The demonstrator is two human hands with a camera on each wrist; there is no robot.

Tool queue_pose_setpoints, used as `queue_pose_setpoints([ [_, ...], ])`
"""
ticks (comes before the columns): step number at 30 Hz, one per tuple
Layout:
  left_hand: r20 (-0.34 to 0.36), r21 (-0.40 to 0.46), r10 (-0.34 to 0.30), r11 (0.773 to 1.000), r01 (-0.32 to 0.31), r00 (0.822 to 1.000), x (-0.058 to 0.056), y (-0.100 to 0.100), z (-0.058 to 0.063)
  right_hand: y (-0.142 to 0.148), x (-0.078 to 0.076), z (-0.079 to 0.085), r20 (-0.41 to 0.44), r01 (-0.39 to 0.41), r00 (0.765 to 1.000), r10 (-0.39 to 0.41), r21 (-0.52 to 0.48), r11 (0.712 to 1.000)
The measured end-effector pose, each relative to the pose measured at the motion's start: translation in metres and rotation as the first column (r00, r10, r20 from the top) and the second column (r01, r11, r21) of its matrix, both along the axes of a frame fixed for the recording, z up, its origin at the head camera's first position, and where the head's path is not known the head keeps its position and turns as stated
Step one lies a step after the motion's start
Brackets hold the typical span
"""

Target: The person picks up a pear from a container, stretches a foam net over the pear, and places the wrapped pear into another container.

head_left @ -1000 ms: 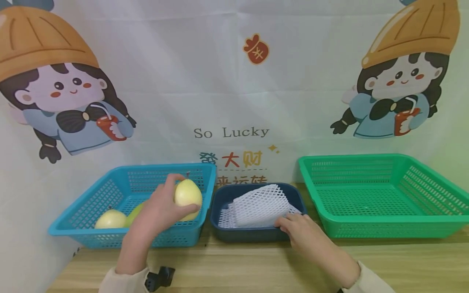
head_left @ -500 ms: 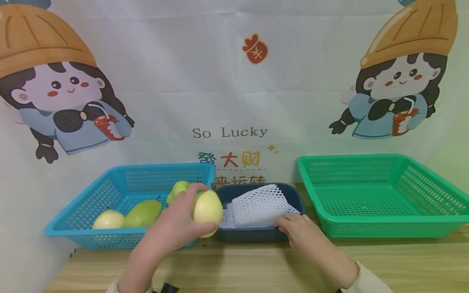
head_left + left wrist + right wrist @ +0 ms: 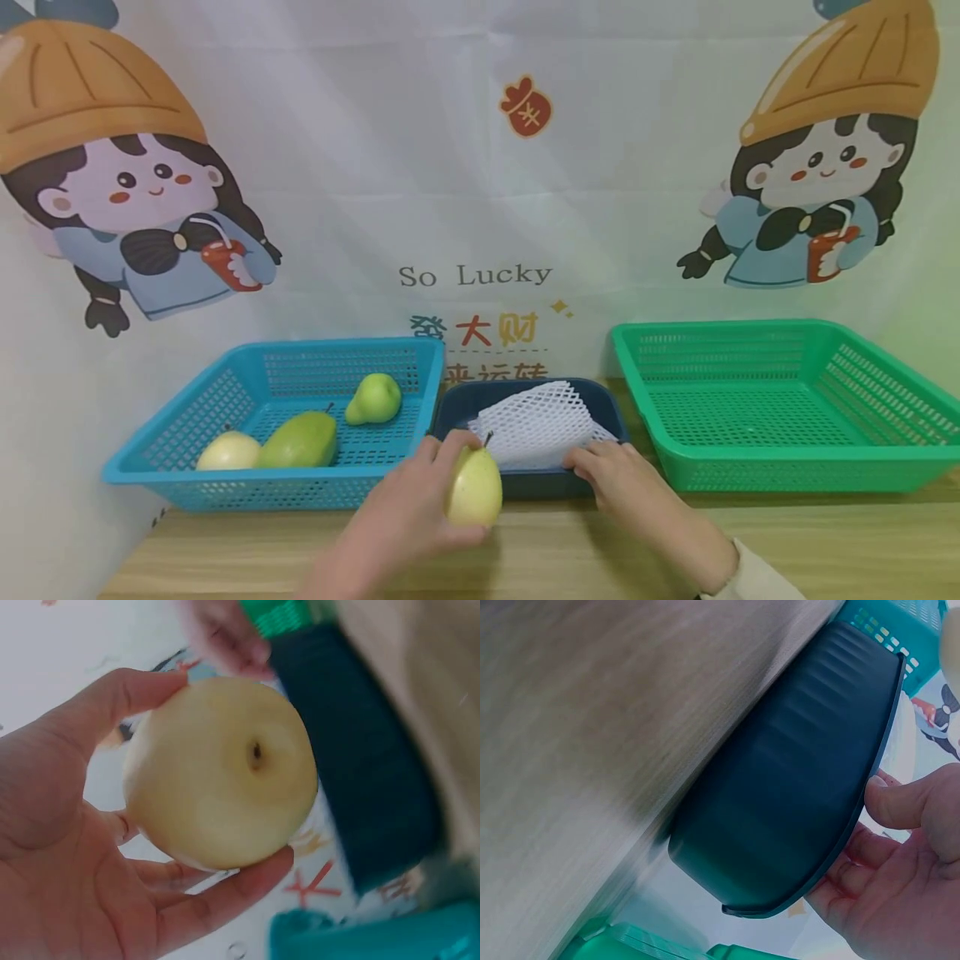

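My left hand (image 3: pixel 412 512) grips a pale yellow pear (image 3: pixel 477 490), stem up, in front of the dark blue box (image 3: pixel 543 485) in the head view. In the left wrist view, thumb and fingers curve round the pear (image 3: pixel 217 780), its blossom end toward the camera. My right hand (image 3: pixel 630 483) holds the box's front right rim. The right wrist view has its thumb at the outer edge of the box (image 3: pixel 780 772) and the fingers reaching over to the inside, partly hidden. White foam netting (image 3: pixel 532 425) lies in the box beside those fingertips.
On the left, a blue basket (image 3: pixel 277 477) holds a pale yellow fruit (image 3: pixel 227 451), a large green fruit (image 3: pixel 302 440) with a stem and a small green pear (image 3: pixel 377 398). A green basket (image 3: pixel 795 450) stands right of the box. A printed cloth (image 3: pixel 480 200) hangs behind.
My left hand has carried the yellow pear out of the blue basket, rightward and toward me, to the front of the dark blue box. The right hand has stayed at the box's rim.
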State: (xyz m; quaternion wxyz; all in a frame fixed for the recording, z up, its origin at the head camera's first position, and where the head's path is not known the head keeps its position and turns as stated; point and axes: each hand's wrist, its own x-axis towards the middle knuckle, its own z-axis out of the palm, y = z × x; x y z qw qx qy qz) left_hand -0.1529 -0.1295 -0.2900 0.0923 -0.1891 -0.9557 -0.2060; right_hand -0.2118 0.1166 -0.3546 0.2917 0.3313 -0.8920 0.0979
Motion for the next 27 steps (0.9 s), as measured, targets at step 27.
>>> queue_pose_setpoints([
  [27,0.286,-0.104,-0.326,0.924,0.367,0.901,-0.004,0.004,-0.041,0.000,-0.001,-0.001,0.022,0.005,1.000,-0.005,0.008,1.000],
])
